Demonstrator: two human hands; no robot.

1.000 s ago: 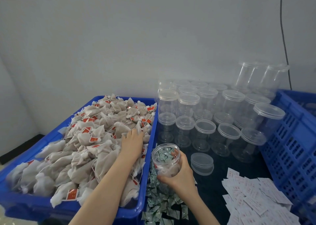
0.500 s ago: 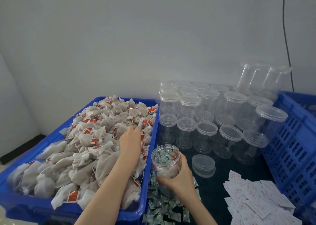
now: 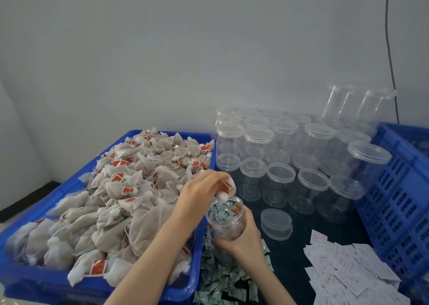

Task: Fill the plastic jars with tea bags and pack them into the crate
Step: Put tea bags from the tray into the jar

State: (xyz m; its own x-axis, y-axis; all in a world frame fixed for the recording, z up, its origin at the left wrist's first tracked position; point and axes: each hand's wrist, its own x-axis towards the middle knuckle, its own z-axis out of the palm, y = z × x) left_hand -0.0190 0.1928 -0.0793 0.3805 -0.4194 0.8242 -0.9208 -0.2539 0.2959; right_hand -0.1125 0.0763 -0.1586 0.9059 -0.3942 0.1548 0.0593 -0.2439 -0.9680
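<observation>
**Desk:** What am I looking at, nearest first?

**Operator:** I see the right hand (image 3: pixel 241 239) wrapped round an open plastic jar (image 3: pixel 225 221), held upright just off the near right corner of the blue tub (image 3: pixel 195 283). Under it a heap of small green-and-white sachets (image 3: pixel 222 279) lies on the dark worktop (image 3: pixel 292 253), with white paper slips (image 3: pixel 348 272) scattered to the right.

**Desk:** And the other hand?

**Operator:** That is what changed. A second ago the left hand (image 3: pixel 199 193) was pressed down in the tub's pile of tea bags (image 3: pixel 111 200); now it has lifted and swung across, and I see it pinching one tea bag (image 3: pixel 226 190) by its top, red tag showing, right over the jar mouth. The bag's lower end looks to be at the rim, though motion blur hides whether it is inside.

**Desk:** Meaning?

**Operator:** I judge this a drop in progress. The jar seems partly filled, so more trips to the tub should follow.

**Desk:** Further back?

**Operator:** A loose clear lid (image 3: pixel 276 223) lies just right of the jar, probably its own. Beyond stand rows of lidded empty jars (image 3: pixel 278 156), some stacked, against the grey wall. The slotted blue crate (image 3: pixel 399 200) waits at far right; I cannot see any filled jar in it.
</observation>
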